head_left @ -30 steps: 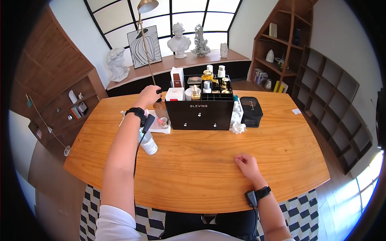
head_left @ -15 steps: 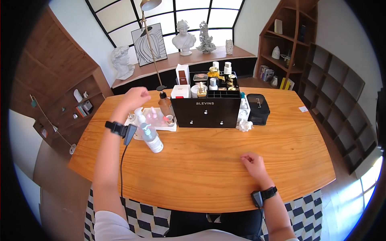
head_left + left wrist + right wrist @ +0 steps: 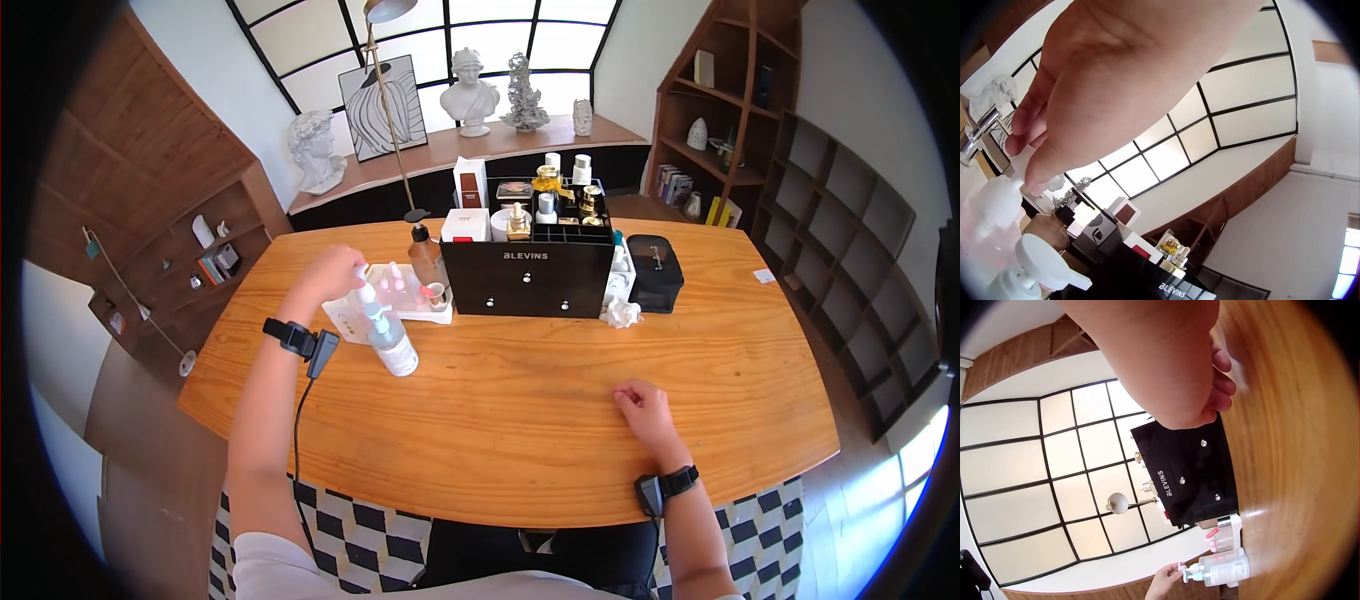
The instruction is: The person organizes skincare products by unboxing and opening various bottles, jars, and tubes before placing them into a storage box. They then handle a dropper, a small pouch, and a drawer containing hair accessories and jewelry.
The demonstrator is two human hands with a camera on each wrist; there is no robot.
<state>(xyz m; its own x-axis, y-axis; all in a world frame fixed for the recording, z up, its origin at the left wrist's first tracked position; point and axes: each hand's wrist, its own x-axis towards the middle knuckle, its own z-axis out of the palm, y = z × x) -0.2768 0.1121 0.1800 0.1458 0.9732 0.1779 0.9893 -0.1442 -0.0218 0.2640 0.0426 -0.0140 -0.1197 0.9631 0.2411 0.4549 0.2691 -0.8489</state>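
My left hand is at the white pump head of a pump bottle, its thumb and fingers bent about the top. Just in front stands a clear pump bottle with a white label; its white pump head shows close below the hand in the left wrist view. Behind them a white tray carries small pink items, and an amber bottle with a black pump is beside it. My right hand rests on the wooden table, fingers loosely curled, holding nothing.
A black organizer marked BLEVINS, filled with cosmetics, occupies the table's far middle. To its right are a black case and a crumpled white tissue. A brass lamp rises behind the amber bottle.
My left hand has let go of the amber bottle's black pump, drawn back to the left, then come down to the white pump head. The right hand stays in place. The head view has shifted slightly.
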